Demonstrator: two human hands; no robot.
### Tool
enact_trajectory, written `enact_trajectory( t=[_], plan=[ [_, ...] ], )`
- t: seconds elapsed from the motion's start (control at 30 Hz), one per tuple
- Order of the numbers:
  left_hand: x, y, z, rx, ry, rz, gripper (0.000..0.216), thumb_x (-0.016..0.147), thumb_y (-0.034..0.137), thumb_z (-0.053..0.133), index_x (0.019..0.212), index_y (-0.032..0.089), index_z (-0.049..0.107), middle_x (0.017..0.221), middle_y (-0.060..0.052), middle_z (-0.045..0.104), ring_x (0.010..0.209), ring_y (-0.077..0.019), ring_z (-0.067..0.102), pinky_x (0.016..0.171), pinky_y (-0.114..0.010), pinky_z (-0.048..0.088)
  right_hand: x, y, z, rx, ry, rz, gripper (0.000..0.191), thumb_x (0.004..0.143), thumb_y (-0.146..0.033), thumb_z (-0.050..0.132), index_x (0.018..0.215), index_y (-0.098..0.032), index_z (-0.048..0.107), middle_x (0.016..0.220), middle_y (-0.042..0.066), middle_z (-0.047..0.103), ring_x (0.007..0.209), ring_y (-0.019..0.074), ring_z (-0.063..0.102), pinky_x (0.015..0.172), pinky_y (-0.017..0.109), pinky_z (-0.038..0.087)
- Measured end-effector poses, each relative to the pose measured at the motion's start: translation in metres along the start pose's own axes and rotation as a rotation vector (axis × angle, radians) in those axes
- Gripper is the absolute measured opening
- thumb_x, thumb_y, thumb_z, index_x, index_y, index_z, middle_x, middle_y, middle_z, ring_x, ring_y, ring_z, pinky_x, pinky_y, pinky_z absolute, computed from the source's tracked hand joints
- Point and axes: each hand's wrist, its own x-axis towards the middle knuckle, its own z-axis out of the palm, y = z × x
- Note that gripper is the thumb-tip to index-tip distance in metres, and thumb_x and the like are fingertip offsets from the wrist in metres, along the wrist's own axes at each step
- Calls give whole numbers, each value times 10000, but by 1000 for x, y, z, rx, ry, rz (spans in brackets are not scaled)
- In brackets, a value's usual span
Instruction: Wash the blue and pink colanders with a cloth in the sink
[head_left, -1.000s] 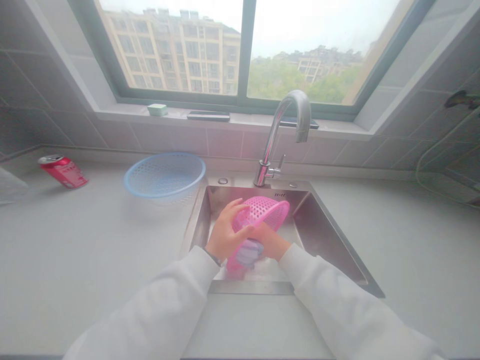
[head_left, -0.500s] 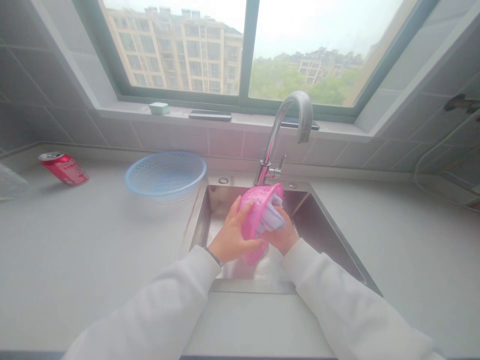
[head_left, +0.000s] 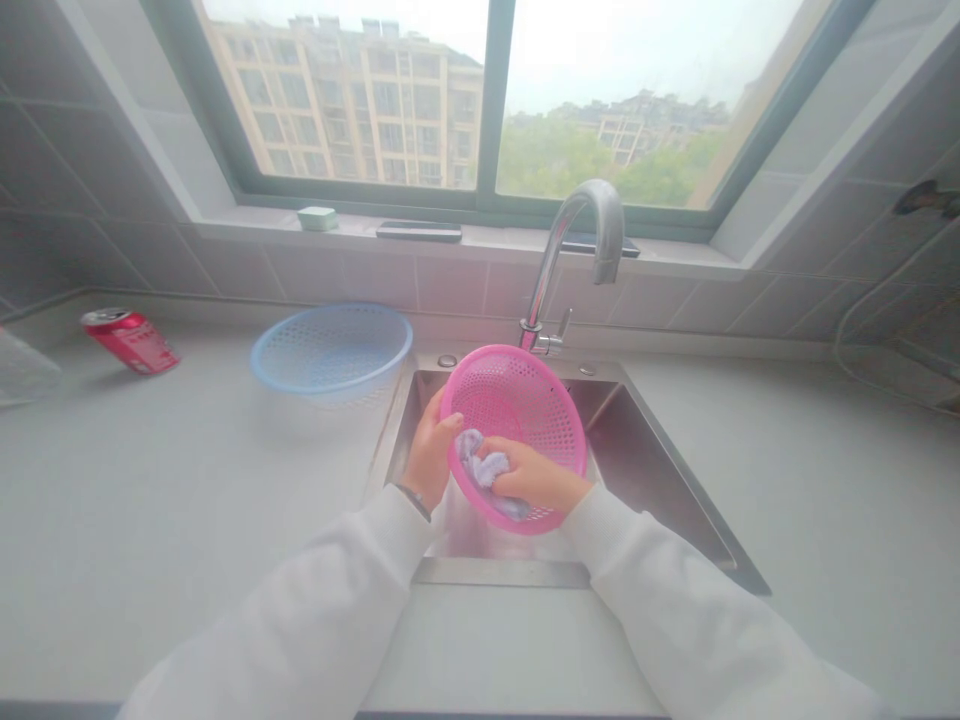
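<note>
**Inspector:** What do you have at the sink?

**Operator:** From my station I log the left hand (head_left: 430, 450) holding the pink plastic basket (head_left: 536, 400) by its rim, fingers (head_left: 450, 422) clamped around the edge. The basket stands tilted on its side above the steel sink (head_left: 630, 440), its inner face toward the camera.

**Inspector:** And the right hand?

**Operator:** The right hand (head_left: 534, 475) is at the inner face, fingers together, pressing a crumpled lilac cloth (head_left: 480, 462) against the perforated bowl.

**Inspector:** State of the work?

**Operator:** The cloth sits on the lower inner face, and the upper part is bare of it. The blue basket (head_left: 331, 345) stands on the desk (head_left: 187, 480) left of the sink, with no hand on it. The faucet (head_left: 570, 230) shows no stream I can see. Whether the pink basket is wet, I cannot tell.
</note>
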Motion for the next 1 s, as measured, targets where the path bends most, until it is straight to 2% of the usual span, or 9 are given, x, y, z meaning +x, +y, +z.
enact_trajectory(
  t=[0.17, 0.3, 0.43, 0.5, 0.6, 0.7, 0.83, 0.9, 1.0],
  plan=[
    [2, -2, -5, 98, -29, 56, 618, 830, 389, 684, 1411, 204, 584, 1419, -116, 667, 1332, -316, 619, 1126, -468, 502, 2, 6, -6, -218, -20, 73, 271, 643, -72, 558, 869, -208, 620, 819, -23, 608, 722, 152, 565, 600, 256, 370],
    [2, -2, -7, 134, -58, 118, 653, 810, 414, 724, 1416, 212, 586, 1459, -114, 645, 1381, -332, 583, 1147, -477, 484, 4, 8, -10, -425, 37, 91, 220, 648, -50, 568, 791, -209, 618, 826, -4, 652, 726, 167, 581, 611, 273, 358],
    [2, 1, -7, 118, -84, 134, 701, 787, 427, 766, 1429, 214, 581, 1475, -121, 637, 1398, -342, 570, 1172, -496, 460, 3, 7, -13, -516, 127, 111, 273, 658, -22, 564, 830, -210, 661, 854, 17, 712, 758, 175, 613, 641, 278, 359],
    [1, 3, -6, 108, -93, 131, 703, 780, 428, 780, 1426, 225, 592, 1466, -115, 647, 1400, -341, 570, 1189, -502, 442, 2, 6, -13, -507, 144, 109, 282, 668, -21, 559, 841, -213, 670, 840, 16, 721, 756, 176, 617, 655, 280, 366],
    [-2, 5, -2, 70, -128, 114, 673, 779, 436, 779, 1400, 227, 623, 1430, -108, 675, 1374, -346, 591, 1190, -513, 439, 1, 8, -9, -413, 52, 70, 203, 692, -55, 565, 792, -208, 651, 805, 3, 701, 743, 172, 608, 661, 280, 385],
    [-6, 4, 1, 65, -155, 90, 670, 759, 447, 793, 1369, 212, 647, 1416, -117, 682, 1359, -355, 598, 1186, -518, 435, 2, 10, 2, -169, -30, 51, 248, 675, -89, 589, 880, -211, 657, 762, -27, 637, 698, 155, 572, 629, 266, 395],
    [-8, 2, 4, 72, -110, 112, 671, 737, 454, 804, 1357, 249, 654, 1382, -87, 695, 1306, -322, 626, 1143, -468, 475, 5, 4, 17, 215, 207, -135, 290, 721, -169, 618, 1005, -228, 613, 836, -30, 601, 736, 148, 557, 661, 262, 435],
    [-8, 3, 5, 22, -79, 124, 645, 749, 447, 786, 1355, 271, 652, 1325, -67, 718, 1228, -291, 666, 1089, -440, 513, 5, -2, 18, 216, 247, -173, 241, 747, -195, 617, 986, -227, 607, 860, -22, 606, 753, 150, 563, 674, 268, 439],
    [-6, 7, 4, -25, -63, 123, 604, 762, 418, 771, 1335, 262, 664, 1299, -69, 732, 1200, -288, 682, 1082, -448, 521, 5, -7, 11, -58, 83, -66, 229, 719, -128, 584, 924, -216, 637, 812, -18, 624, 719, 155, 575, 653, 277, 418]
  ],
)
